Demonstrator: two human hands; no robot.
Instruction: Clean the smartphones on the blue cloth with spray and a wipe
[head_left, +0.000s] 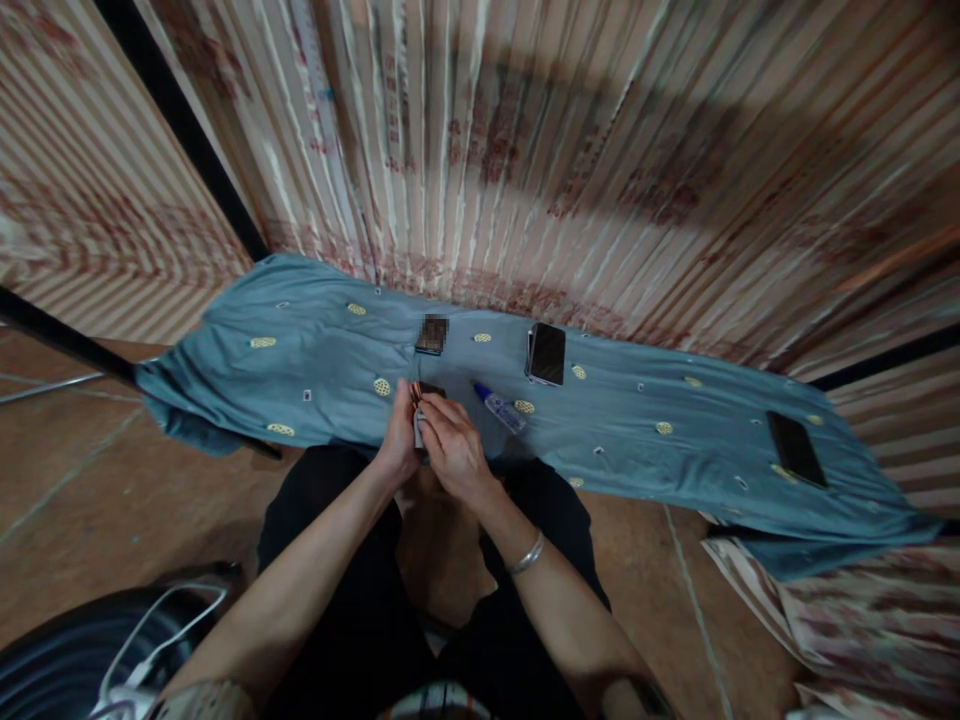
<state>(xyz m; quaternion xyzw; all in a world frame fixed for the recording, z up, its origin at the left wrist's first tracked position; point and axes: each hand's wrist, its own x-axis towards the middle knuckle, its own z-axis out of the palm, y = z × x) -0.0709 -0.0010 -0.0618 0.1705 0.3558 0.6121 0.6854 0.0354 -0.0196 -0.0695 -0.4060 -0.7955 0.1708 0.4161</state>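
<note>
Together, left hand (397, 445) and right hand (450, 450) clasp a small dark object (421, 405) between their fingertips above the blue cloth (637, 440).

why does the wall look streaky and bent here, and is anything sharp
Head view: the striped wall is smeared by motion blur and bowed by wide-angle distortion; a broad shadow crosses its top right. The hands, bottle and phones on the cloth are fairly sharp; one small patch is pixelated.
</note>
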